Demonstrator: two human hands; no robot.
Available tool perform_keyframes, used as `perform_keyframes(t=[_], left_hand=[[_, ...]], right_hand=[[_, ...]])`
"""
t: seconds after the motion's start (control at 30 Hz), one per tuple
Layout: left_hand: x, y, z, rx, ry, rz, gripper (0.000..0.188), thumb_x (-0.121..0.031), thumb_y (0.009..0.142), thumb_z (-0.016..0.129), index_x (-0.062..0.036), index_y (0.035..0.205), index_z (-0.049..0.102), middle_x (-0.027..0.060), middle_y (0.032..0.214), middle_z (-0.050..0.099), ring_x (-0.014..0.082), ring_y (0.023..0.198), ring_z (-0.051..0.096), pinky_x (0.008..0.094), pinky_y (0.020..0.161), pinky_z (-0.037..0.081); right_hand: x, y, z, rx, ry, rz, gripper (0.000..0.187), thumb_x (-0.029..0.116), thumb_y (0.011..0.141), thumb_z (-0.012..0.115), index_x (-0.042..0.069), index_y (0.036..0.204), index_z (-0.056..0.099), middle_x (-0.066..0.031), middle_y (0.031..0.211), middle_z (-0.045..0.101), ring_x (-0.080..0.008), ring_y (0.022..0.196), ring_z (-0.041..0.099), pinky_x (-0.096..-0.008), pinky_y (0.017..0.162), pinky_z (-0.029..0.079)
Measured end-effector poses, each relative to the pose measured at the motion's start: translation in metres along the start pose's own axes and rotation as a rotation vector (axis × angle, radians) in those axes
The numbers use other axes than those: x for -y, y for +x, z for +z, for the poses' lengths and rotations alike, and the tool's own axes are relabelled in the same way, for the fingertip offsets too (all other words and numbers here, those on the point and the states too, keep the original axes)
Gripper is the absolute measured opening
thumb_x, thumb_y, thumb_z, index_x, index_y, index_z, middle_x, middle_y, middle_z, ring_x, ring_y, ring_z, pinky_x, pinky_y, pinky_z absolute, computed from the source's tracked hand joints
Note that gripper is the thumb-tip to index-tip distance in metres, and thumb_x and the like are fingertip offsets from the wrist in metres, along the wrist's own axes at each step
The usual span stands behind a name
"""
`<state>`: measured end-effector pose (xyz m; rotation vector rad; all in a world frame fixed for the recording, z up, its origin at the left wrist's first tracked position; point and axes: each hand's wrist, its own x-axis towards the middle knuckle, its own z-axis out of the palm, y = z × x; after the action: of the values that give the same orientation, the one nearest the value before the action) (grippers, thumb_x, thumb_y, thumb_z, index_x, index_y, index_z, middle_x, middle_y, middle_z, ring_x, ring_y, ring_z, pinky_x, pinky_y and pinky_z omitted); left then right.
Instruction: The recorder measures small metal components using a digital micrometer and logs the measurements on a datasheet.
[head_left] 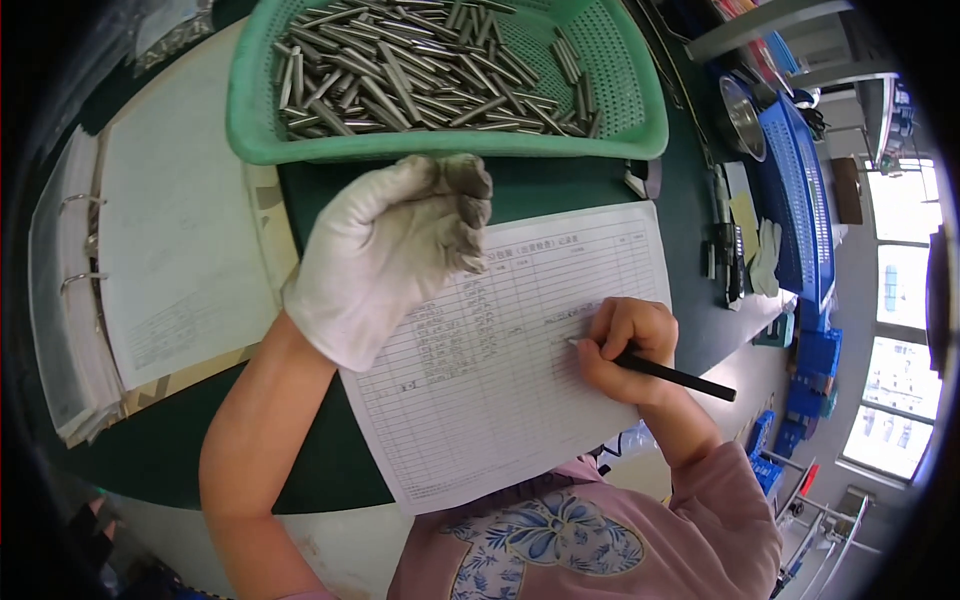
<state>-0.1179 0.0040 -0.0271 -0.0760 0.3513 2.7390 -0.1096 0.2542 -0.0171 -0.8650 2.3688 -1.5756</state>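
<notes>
My left hand (pixel 385 255), in a white glove with grey-stained fingertips, hovers palm up over the upper left of a printed form (pixel 470 420). Its fingers curl loosely, a little apart, and nothing shows in them. My bare right hand (pixel 635 345) grips a black pen (pixel 680 376), its tip at the sheet's right-middle part. Handwriting fills several rows of the ruled table on the form. Just beyond the left hand stands a green plastic basket (pixel 450 148) holding many shiny metal pins (pixel 400 80).
An opened ring binder (pixel 185 250) with plastic sleeves lies at left on the dark green table (pixel 330 450). Toward the right are a marker (pixel 722 200), a white glove (pixel 766 258), a metal bowl (pixel 742 118) and a blue basket (pixel 800 195). Shelving stands behind them.
</notes>
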Motion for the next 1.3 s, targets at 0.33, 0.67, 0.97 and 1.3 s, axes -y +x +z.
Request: perform_keyframes(t=[0.33, 0.67, 0.97, 1.3], left_hand=[[0.0041, -0.0015, -0.0029, -0.015, -0.017, -0.021, 0.029, -0.021, 0.09, 0.044, 0.0058, 0.1, 0.051, 0.0125, 0.088, 0.059, 0.0184, 0.075, 0.059, 0.0298, 0.07, 0.05], [0.0039, -0.0004, -0.0011, -0.008, -0.042, -0.024, 0.029, -0.02, 0.091, 0.043, 0.007, 0.1, 0.051, 0.0134, 0.088, 0.059, 0.0189, 0.074, 0.059, 0.0302, 0.069, 0.051], [0.0036, -0.0013, 0.0004, -0.02, -0.033, -0.011, 0.03, -0.019, 0.09, 0.043, 0.0075, 0.1, 0.051, 0.0139, 0.086, 0.059, 0.0193, 0.073, 0.059, 0.0314, 0.068, 0.051], [0.0043, -0.0017, -0.0005, -0.028, -0.02, 0.004, 0.03, -0.019, 0.09, 0.044, 0.008, 0.1, 0.052, 0.0146, 0.087, 0.059, 0.0199, 0.073, 0.059, 0.0318, 0.068, 0.051]], right_hand=[[0.0029, -0.0029, 0.0018, -0.001, 0.044, -0.018, 0.031, -0.009, 0.061, 0.062, 0.009, 0.054, 0.038, -0.0021, 0.052, 0.047, -0.0099, 0.043, 0.043, -0.0215, 0.039, 0.029], [0.0028, -0.0019, 0.0009, -0.009, 0.035, 0.0, 0.031, -0.009, 0.061, 0.062, 0.009, 0.054, 0.038, -0.0017, 0.052, 0.046, -0.0103, 0.043, 0.043, -0.022, 0.039, 0.027], [0.0027, -0.0021, 0.002, -0.013, 0.052, -0.021, 0.03, -0.009, 0.062, 0.061, 0.009, 0.055, 0.038, -0.0013, 0.052, 0.045, -0.0107, 0.044, 0.042, -0.0228, 0.039, 0.026], [0.0018, -0.003, 0.002, 0.009, 0.027, -0.032, 0.031, -0.009, 0.062, 0.063, 0.009, 0.056, 0.039, -0.0019, 0.052, 0.047, -0.0111, 0.044, 0.043, -0.023, 0.039, 0.027]])
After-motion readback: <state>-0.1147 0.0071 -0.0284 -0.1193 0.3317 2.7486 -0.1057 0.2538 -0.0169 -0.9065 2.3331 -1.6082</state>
